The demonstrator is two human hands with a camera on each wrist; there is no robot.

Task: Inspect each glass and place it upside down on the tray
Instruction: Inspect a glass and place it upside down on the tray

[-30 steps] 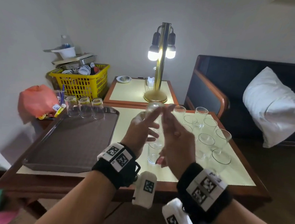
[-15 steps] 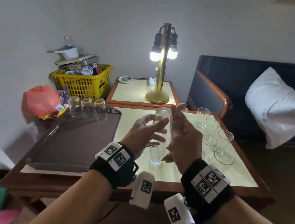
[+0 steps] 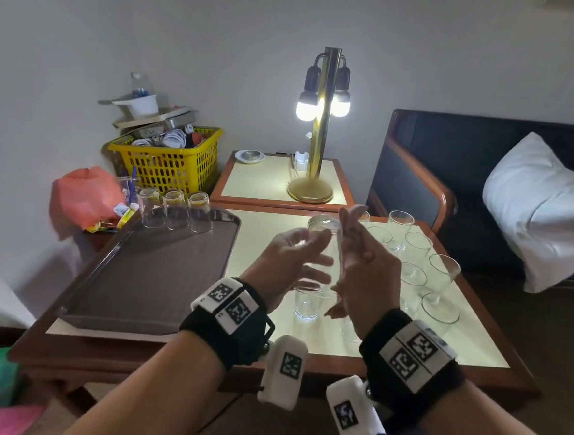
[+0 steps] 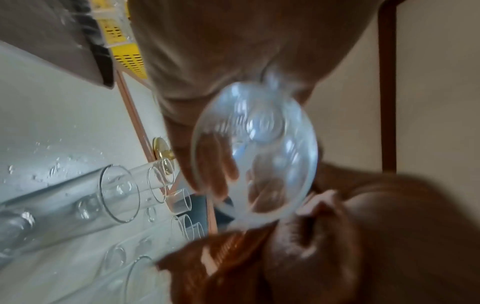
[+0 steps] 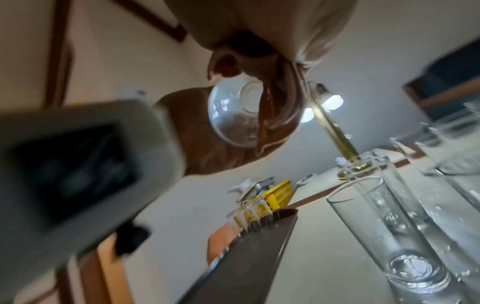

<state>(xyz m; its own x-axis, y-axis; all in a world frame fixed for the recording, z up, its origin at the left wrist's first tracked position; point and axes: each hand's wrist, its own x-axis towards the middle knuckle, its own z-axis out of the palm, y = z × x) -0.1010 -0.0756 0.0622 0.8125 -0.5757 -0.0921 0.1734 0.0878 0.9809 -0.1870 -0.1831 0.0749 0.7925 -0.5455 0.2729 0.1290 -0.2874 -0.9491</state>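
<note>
1. Cream-topped, wood-edged tabletop [image 3: 267,236] carries the tray on its left side and a cluster of upright clear glasses [image 3: 413,251] on its right.
2. Brown tray [image 3: 158,269] has a raised rim; three glasses [image 3: 175,210] stand upside down in a row along its far edge.
3. Both hands are raised above the tabletop, just right of the tray, with one tumbler between them.
4. Left hand [image 3: 290,262] touches the tumbler's left side with spread, nearly straight fingers.
5. Right hand [image 3: 365,275] lies flat along the tumbler's right side, fingers extended upward.
6. Held tumbler [image 3: 324,246] is clear, tall and straight-walled, upright with its thick base uppermost; the wrist views look into its open mouth [image 4: 255,156], and it is motion-blurred there.
7. Another upright tumbler [image 3: 307,303] stands on the tabletop directly beneath it.
8. Wristbands [image 3: 230,304] bear black-and-white square markers; no readable writing shows.
</note>
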